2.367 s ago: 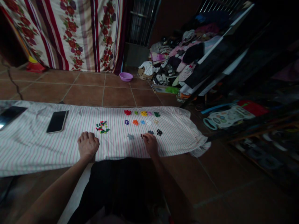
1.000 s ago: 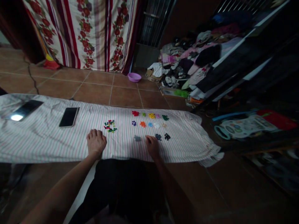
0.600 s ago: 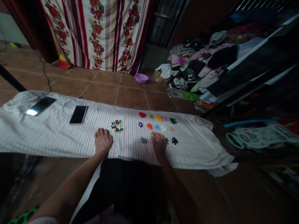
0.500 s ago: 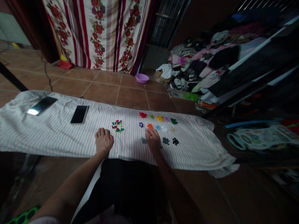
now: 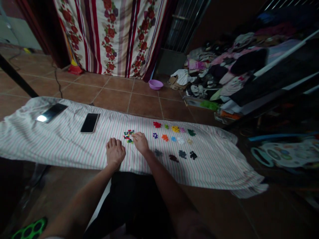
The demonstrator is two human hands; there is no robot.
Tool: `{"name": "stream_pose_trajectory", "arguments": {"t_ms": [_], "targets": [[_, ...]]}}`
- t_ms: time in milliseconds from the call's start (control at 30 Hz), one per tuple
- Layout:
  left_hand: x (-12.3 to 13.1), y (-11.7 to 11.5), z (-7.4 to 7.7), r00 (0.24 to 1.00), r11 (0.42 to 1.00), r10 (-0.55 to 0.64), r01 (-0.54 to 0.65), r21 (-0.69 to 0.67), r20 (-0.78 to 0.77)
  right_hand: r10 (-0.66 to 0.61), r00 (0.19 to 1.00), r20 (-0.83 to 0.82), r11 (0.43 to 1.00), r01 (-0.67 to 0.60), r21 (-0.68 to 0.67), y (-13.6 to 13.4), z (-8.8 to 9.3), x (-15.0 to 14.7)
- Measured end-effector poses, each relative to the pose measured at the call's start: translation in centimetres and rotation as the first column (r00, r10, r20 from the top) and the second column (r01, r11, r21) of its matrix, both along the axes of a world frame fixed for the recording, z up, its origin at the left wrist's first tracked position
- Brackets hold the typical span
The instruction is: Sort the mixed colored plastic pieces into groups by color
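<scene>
A striped cloth (image 5: 62,149) lies across the tiled floor. On it sits a small mixed heap of coloured pieces (image 5: 128,135). To its right are little groups sorted by colour, among them red (image 5: 157,124), orange (image 5: 164,137), yellow (image 5: 175,128), green (image 5: 191,132) and dark ones (image 5: 173,158). My right hand (image 5: 141,142) rests at the right edge of the mixed heap, fingers curled down onto the pieces. My left hand (image 5: 115,152) lies knuckles up on the cloth just below the heap, fingers curled under.
Two phones (image 5: 90,122) (image 5: 52,112) lie on the cloth's left part. A purple bowl (image 5: 156,84) stands on the tiles by a floral curtain (image 5: 112,36). A pile of clothes (image 5: 211,73) and a toy (image 5: 281,154) fill the right side.
My right hand has left the sorted dark groups and moved left to the mixed heap. A dark group now lies where it was. My left hand stays put; the view shifted left.
</scene>
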State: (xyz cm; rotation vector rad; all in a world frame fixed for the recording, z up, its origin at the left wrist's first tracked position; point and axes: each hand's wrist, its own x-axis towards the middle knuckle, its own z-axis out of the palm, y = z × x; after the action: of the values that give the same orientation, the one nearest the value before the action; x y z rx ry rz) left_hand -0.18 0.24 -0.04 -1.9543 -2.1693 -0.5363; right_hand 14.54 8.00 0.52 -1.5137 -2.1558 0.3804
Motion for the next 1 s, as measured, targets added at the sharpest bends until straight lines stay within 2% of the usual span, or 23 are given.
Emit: {"name": "stream_pose_trajectory", "arguments": {"t_ms": [167,267,433,700,833,1000], "targets": [[0.0,0.1,-0.2,1.0,1.0,-0.003,0.003,0.018,-0.01,-0.063,0.998,0.0,0.998,0.063,-0.023,1.4,0.2,-0.7],[-0.1,0.1,-0.3,1.0,1.0,-0.005,0.005,0.023,-0.005,-0.033,0.999,0.035,0.999,0.034,-0.036,1.4,0.3,-0.9],[0.0,0.1,-0.3,0.999,0.999,-0.01,0.009,0.033,0.031,0.029,0.981,0.19,0.997,-0.014,-0.079,0.7,0.7,-0.8],[0.0,0.1,0.0,1.0,1.0,-0.003,0.004,0.017,-0.018,0.087,0.947,0.309,0.993,-0.057,-0.104,-0.1,1.7,-1.1],[0.0,0.1,-0.1,0.999,1.0,-0.004,0.005,0.029,-0.038,0.058,0.961,0.271,0.996,-0.036,-0.088,-0.6,2.0,-1.4],[0.0,0.0,0.1,0.999,1.0,-0.01,0.011,0.026,-0.036,-0.022,0.994,0.103,0.997,0.029,-0.071,-1.0,2.1,-1.3]]}}
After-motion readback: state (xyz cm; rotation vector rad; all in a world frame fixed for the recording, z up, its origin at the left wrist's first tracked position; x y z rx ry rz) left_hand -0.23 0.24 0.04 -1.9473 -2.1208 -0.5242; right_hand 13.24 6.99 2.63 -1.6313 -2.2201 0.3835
